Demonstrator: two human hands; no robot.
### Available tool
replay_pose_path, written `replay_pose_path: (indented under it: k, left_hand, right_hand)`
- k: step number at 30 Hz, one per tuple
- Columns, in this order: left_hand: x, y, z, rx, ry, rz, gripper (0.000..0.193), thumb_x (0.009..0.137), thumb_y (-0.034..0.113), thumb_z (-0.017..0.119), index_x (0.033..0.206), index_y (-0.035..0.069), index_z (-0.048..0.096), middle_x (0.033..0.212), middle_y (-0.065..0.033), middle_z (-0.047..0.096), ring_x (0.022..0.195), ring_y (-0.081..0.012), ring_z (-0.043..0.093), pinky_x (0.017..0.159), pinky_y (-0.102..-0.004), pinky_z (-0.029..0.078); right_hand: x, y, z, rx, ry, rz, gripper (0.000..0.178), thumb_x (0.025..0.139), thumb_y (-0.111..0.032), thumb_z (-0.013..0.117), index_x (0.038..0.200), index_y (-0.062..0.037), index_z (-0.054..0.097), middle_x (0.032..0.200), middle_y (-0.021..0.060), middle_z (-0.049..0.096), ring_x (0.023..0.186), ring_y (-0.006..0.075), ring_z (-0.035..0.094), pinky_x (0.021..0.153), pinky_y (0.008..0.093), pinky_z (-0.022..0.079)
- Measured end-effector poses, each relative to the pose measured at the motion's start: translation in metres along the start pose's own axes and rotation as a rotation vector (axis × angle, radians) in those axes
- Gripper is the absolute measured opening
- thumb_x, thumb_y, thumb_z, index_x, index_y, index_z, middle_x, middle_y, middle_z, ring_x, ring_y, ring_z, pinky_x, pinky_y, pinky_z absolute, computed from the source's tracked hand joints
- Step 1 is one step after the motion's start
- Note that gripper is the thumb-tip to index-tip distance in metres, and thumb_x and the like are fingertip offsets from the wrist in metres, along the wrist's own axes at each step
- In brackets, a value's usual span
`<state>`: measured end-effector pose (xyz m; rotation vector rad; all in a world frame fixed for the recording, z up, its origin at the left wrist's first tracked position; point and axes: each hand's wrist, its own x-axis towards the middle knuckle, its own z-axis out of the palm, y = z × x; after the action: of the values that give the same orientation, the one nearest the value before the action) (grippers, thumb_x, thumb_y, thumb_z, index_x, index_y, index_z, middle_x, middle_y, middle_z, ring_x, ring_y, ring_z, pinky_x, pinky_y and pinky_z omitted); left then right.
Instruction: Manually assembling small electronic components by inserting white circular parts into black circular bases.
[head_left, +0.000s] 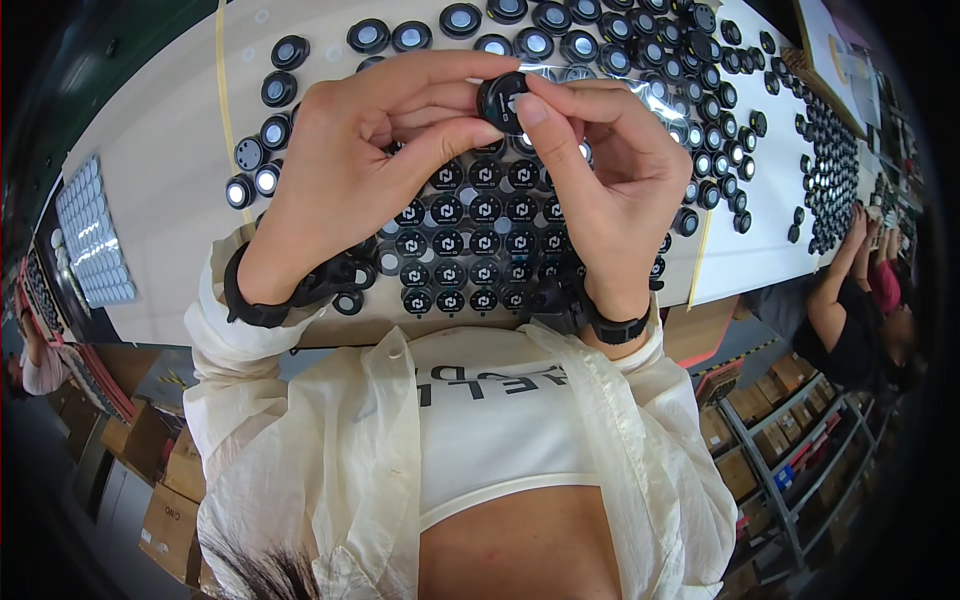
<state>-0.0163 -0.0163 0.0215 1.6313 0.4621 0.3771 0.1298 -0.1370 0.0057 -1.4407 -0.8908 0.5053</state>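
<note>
Between my two hands, above the table, is a black puck-shaped piece point(497, 104) with pale markings, tilted so that its round face shows. My left hand point(375, 140) grips it from the left, thumb below and fingers along its upper edge. The thumb and forefinger of my right hand point(615, 150) pinch its right side, the thumb lying on the face. Beneath my hands, rows of black round pieces with a white emblem point(485, 208) lie close together. Their upper rows are partly hidden by my hands.
Many loose black pucks with pale centres point(579, 46) spread over the far and right side of the table. A sheet of pale round stickers point(95, 230) lies at the left. Yellow tape point(222, 80) runs along the tabletop. Another person point(850, 320) works at the far right.
</note>
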Motion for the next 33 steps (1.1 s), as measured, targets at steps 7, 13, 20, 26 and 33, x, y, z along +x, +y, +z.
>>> replay_pose_path:
  k: [7, 13, 20, 26, 33]
  left_hand:
    - [0.011, -0.003, -0.007, -0.037, 0.017, 0.028, 0.039, 0.090, -0.004, 0.064, 0.128, -0.005, 0.055, 0.126, -0.0130, 0.063, 0.117, -0.0177, 0.060, 0.102, -0.0308, 0.048]
    - [0.093, 0.010, -0.082, 0.710, 0.068, 0.111, 0.028, 0.082, 0.009, 0.066, 0.107, -0.002, 0.070, 0.101, -0.0202, 0.070, 0.090, -0.0350, 0.068, 0.083, -0.0366, 0.055]
    - [0.125, -0.042, -0.124, 1.266, 0.241, 0.384, 0.030, 0.080, 0.008, 0.067, 0.107, -0.005, 0.070, 0.094, -0.0205, 0.072, 0.080, -0.0304, 0.070, 0.074, -0.0342, 0.056]
    - [0.033, -0.022, -0.042, 0.897, -0.386, 0.414, 0.049, 0.087, 0.006, 0.063, 0.135, 0.008, 0.055, 0.144, -0.0102, 0.049, 0.131, -0.0294, 0.048, 0.110, -0.0411, 0.038]
    - [0.005, -0.037, -0.034, 1.060, -0.284, 0.392, 0.058, 0.087, 0.012, 0.065, 0.143, 0.014, 0.048, 0.149, -0.0045, 0.045, 0.137, -0.0220, 0.042, 0.115, -0.0405, 0.035]
  right_hand:
    - [0.004, 0.004, 0.005, -0.101, -0.048, -0.002, 0.019, 0.085, -0.002, 0.069, 0.104, -0.0033, 0.072, 0.087, 0.0077, 0.068, 0.072, 0.0139, 0.062, 0.064, 0.0255, 0.048]
    - [0.002, 0.000, -0.002, -0.327, -0.186, 0.062, 0.027, 0.085, 0.002, 0.061, 0.110, -0.0043, 0.068, 0.093, 0.0108, 0.068, 0.079, 0.0202, 0.065, 0.069, 0.0304, 0.050]
    - [-0.005, 0.003, 0.002, -0.680, -0.339, 0.045, 0.017, 0.081, -0.002, 0.069, 0.098, -0.0028, 0.064, 0.090, 0.0121, 0.061, 0.084, 0.0283, 0.060, 0.074, 0.0372, 0.049]
    - [0.001, 0.004, -0.001, -0.581, -0.357, 0.093, 0.016, 0.078, 0.002, 0.068, 0.091, -0.0025, 0.060, 0.083, 0.0121, 0.058, 0.082, 0.0305, 0.059, 0.073, 0.0398, 0.047]
    - [0.005, -0.013, -0.003, -0.414, -0.518, 0.081, 0.009, 0.078, 0.004, 0.067, 0.084, -0.0002, 0.062, 0.078, 0.0120, 0.060, 0.076, 0.0292, 0.059, 0.071, 0.0377, 0.047]
